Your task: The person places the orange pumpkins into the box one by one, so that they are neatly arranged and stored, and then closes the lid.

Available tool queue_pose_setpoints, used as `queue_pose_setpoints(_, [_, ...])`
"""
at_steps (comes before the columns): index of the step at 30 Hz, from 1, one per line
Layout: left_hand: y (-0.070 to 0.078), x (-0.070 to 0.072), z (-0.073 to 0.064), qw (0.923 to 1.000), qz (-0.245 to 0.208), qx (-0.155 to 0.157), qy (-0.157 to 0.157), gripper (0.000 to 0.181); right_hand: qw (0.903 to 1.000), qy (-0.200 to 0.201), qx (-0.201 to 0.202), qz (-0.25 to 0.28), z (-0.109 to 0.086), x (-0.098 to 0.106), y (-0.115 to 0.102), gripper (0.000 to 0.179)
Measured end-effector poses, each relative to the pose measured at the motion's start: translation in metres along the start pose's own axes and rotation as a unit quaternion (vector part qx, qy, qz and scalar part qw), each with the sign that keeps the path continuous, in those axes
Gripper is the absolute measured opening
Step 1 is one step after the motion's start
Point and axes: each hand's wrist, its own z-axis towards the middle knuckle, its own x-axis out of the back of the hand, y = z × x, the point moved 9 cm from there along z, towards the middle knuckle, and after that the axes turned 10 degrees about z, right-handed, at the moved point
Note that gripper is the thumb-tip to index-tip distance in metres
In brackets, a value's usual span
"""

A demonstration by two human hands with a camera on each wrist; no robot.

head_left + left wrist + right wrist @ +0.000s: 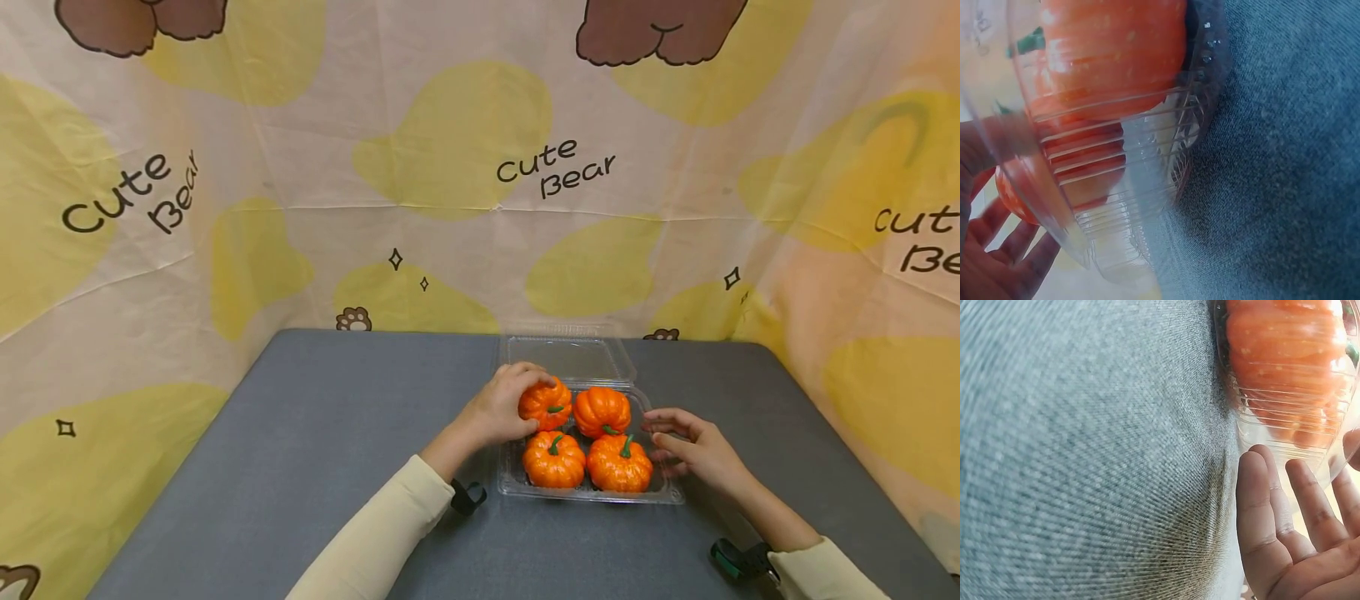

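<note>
A clear plastic clamshell box [585, 495] holds small orange pumpkins with green stems in two rows. My left hand [498, 406] grips the back-left pumpkin [542, 408], fingers over its top and thumb at its near side. In the left wrist view that pumpkin [1088, 165] shows through the ribbed box wall. Beside it sits the back-right pumpkin [602, 410]; in front are the front-left pumpkin [553, 461] and front-right pumpkin [621, 465]. My right hand [697, 446] is at the box's right side, fingers loosely extended and holding nothing in the right wrist view.
The box's transparent lid [570, 358] is folded back toward the far edge of the grey table [360, 433]. Behind the table hangs a patterned cloth [450, 167] that also covers both sides. Dark straps [468, 497] circle the wrists.
</note>
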Motion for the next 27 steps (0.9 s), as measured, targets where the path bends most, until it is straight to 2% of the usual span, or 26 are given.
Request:
queue_pose_setpoints(8, [-0.0025, -0.0018, -0.0005, 1.0000, -0.005, -0.002, 0.004, 0.040, 1.0000, 0.001, 0.000, -0.004, -0.0001, 0.0001, 0.0002, 0.046])
queue_pose_setpoints(19, [-0.0069, 0.0007, -0.0012, 0.9995, -0.016, -0.001, 0.029, 0.040, 1.0000, 0.003, -0.002, 0.001, 0.0000, 0.0004, 0.0004, 0.046])
queue_pose_setpoints(27, [-0.0061, 0.0000, -0.0022, 0.9996, -0.010, -0.002, 0.024, 0.040, 0.9999, 0.001, -0.008, 0.007, 0.0003, 0.0006, 0.0017, 0.047])
